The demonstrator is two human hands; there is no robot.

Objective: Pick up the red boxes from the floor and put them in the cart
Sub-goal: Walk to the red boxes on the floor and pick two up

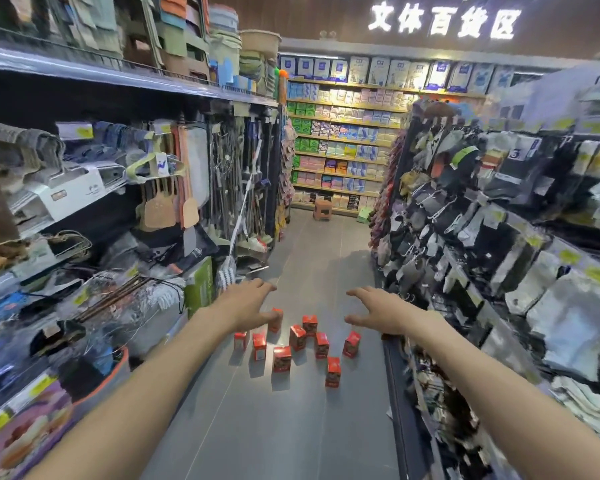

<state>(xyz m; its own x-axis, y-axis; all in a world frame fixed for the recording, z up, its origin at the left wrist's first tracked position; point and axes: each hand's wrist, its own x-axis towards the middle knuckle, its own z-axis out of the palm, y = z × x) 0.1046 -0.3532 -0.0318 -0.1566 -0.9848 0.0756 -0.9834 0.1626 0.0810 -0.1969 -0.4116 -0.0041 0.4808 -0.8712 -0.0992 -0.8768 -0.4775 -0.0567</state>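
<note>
While both arms reach forward down the aisle, the left hand (248, 303) and right hand (378, 311) hover with fingers spread, holding nothing, above the red boxes (298, 341) standing clustered on the grey floor (284, 427).

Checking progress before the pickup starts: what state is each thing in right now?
Red boxes: nine, upright on the floor, none picked up.
Left hand: open, holds nothing.
Right hand: open, holds nothing.
Cart: not in view.
</note>
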